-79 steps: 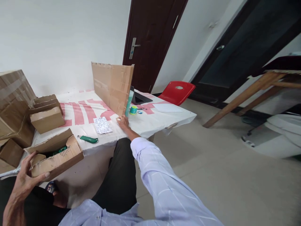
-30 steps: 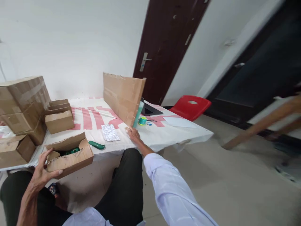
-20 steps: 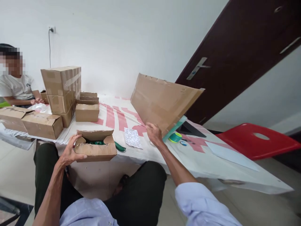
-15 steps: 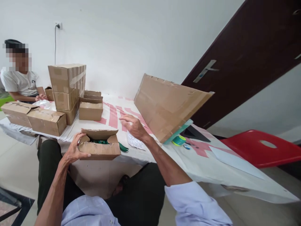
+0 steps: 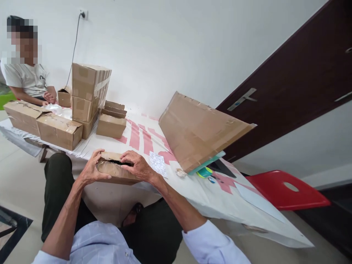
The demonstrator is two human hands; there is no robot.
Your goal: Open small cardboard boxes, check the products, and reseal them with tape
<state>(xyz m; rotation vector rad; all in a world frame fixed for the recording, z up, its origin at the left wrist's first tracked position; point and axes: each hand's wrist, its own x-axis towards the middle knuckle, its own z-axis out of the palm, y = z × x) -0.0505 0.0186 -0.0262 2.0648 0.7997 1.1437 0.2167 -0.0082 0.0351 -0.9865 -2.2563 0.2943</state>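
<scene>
A small cardboard box (image 5: 117, 173) sits at the near edge of the table, its top flaps folded nearly together with a dark narrow gap between them. My left hand (image 5: 92, 168) is wrapped around the box's left end, thumb along the front and fingers over the top. With bent fingers my right hand (image 5: 139, 165) grips the flaps at the right part of the top, and it covers that end. What lies inside is too dark to make out. Just right of my right hand lies a sheet of clear bubble wrap (image 5: 158, 164).
Stacked cartons (image 5: 84, 86) and an open box (image 5: 111, 125) stand at the left. A large cardboard panel (image 5: 203, 134) leans at the right, near a roll of green tape (image 5: 204, 172). Beyond are a red chair (image 5: 275, 190) and a door (image 5: 277, 69). A person (image 5: 29, 79) sits far left.
My right hand has come left from above the table onto the box. The raised flaps are now folded down. The green curved item beside the box no longer shows. The view has tilted.
</scene>
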